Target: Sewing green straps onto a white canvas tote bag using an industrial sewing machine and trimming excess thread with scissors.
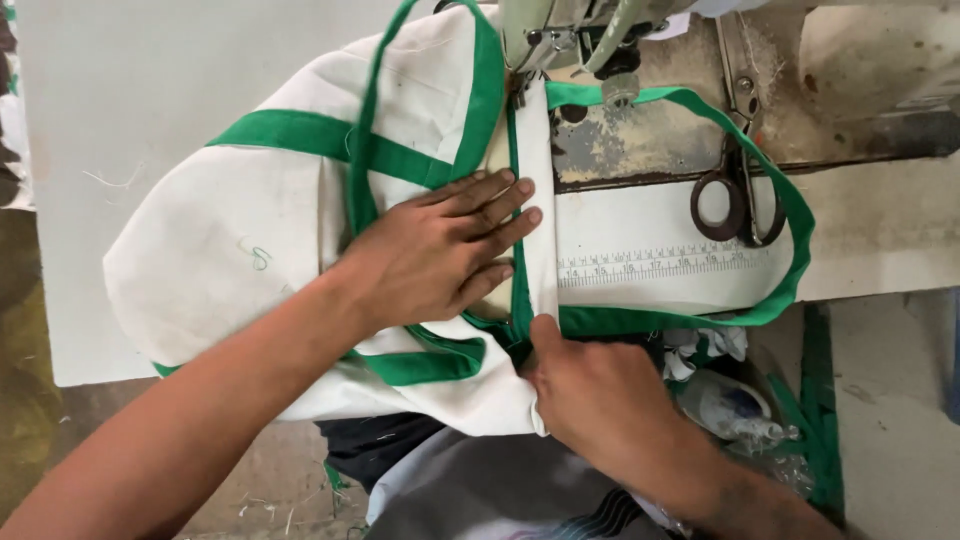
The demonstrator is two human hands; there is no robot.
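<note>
The left hand point(440, 250) lies flat, fingers spread, on a white bag point(250, 230) with green trim on the desk point(150, 90). The right hand point(600, 400) pinches the bag's near edge below the sewing machine point(570, 35); scissors point(738, 190) lie nearby.

Both forearms are bare to the edge of view, with no sleeves, watch or rings showing. The left hand point(430, 255) and right hand point(600, 400) wear no gloves; fingernails are short and unpainted.
</note>
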